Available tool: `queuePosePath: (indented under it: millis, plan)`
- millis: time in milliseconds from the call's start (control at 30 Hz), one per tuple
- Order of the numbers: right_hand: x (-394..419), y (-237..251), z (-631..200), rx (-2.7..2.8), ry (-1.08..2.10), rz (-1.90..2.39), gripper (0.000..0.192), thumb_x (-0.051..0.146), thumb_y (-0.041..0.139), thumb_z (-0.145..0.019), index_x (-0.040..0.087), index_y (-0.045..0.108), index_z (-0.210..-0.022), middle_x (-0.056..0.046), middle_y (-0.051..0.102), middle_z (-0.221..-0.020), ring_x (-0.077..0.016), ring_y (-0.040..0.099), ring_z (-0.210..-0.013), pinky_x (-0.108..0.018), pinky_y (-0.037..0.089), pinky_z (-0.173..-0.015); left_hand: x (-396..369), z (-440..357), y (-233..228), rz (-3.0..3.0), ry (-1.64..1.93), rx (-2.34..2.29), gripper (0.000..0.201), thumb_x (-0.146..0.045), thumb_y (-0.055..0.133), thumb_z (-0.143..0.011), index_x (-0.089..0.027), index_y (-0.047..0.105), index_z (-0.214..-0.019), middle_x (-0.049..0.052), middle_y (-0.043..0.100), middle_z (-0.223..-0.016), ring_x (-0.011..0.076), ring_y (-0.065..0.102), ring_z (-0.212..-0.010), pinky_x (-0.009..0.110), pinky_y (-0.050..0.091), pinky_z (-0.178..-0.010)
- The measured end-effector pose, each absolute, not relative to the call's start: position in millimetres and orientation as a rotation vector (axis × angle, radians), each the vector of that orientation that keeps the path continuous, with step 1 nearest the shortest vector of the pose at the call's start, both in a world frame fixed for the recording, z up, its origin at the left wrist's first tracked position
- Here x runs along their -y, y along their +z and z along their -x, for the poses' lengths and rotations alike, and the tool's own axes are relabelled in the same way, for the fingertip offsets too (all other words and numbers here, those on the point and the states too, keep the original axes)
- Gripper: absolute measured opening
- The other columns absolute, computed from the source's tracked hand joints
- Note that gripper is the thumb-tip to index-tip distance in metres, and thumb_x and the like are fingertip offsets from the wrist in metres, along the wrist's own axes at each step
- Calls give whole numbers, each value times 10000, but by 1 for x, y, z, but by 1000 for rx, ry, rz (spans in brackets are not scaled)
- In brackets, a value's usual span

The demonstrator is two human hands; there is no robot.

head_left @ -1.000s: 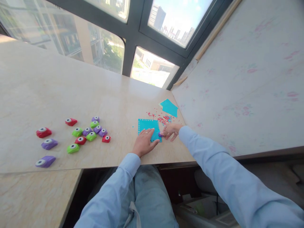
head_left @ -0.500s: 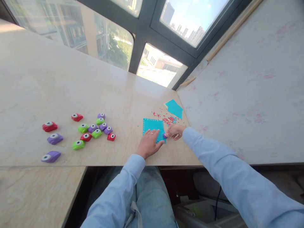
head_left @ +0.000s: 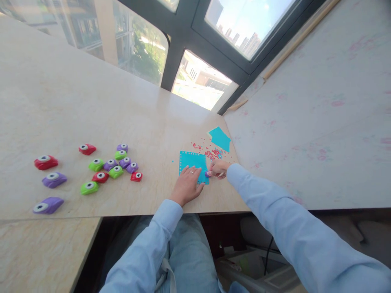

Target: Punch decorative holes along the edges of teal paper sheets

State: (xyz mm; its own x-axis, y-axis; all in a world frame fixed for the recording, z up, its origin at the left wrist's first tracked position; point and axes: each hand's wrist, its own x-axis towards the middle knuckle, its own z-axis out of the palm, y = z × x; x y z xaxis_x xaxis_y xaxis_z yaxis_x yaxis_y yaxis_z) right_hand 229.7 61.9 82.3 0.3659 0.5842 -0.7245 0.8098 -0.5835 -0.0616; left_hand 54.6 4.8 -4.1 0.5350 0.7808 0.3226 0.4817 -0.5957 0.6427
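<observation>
A square of blue paper (head_left: 193, 160) lies on the table, with small punched holes along its far and left edges. My left hand (head_left: 187, 185) rests flat on it, fingers stretched out. At the paper's right edge my right hand (head_left: 218, 168) grips a small purple craft punch (head_left: 207, 173), partly hidden by the fingers. Beyond the right hand lie scattered red and blue paper bits (head_left: 214, 153). Farther back are more blue sheets (head_left: 220, 139) with a paler one under them.
Several red, green and purple craft punches stand on the left, among them a green punch (head_left: 89, 187) and a red punch (head_left: 136, 176). The table's front edge (head_left: 137, 214) runs before my lap. A wall (head_left: 305, 134) borders the right side, windows the back.
The whole view has shifted slightly, so the table things appear farther left. My left hand stays flat on the paper, and my right hand keeps the purple punch at its right edge.
</observation>
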Motion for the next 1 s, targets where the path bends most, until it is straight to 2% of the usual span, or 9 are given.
queuePosePath:
  millis: [233,367,567,767,867,1000]
  plan:
    - [-60,83,-230,-1214,-1038,-2373,343,317,828,-700,178,514,-690,28,542,-625,-107,523,-578,-275,528,-578,-5,-52,-6,-2296,819,-1000,520,-340,576,-861,-136,503,-1334,149,595,-1326,270,486,-1306,455,282,-1160]
    - [-48,81,-230,-1270,-1083,-2454,352,337,805,-725,179,497,-662,23,558,-657,-107,541,-595,-279,533,-600,-7,-52,-8,-2215,850,-1015,491,-317,575,-857,-150,532,-1317,137,616,-1304,255,542,-1251,444,324,-1143]
    - [-27,73,-237,-1411,-1216,-2579,305,385,777,-739,180,552,-740,5,590,-635,-121,580,-614,-250,510,-588,-7,-50,-5,-2065,897,-1083,389,-247,558,-848,-192,618,-1228,90,670,-1229,245,604,-1155,429,410,-1078]
    - [12,45,-243,-1817,-1186,-2775,307,446,623,-818,167,579,-939,-1,605,-758,-128,566,-687,-244,479,-653,-4,-46,-5,-2001,926,-1140,288,-179,502,-866,-190,685,-1089,63,725,-1088,227,653,-1019,372,503,-936]
    - [24,27,-242,-1962,-1134,-2863,370,445,578,-822,159,567,-1056,-20,614,-873,-148,580,-799,-267,478,-751,-2,-44,-6,-2023,938,-1145,268,-182,491,-883,-193,697,-1053,62,730,-1072,220,657,-1003,363,505,-927]
    - [22,13,-243,-2106,-953,-2870,527,365,630,-782,172,524,-1260,-29,605,-930,-175,585,-871,-318,470,-831,3,-41,-8,-2049,952,-1205,265,-160,492,-878,-192,702,-1037,65,736,-1051,218,658,-1003,372,484,-976]
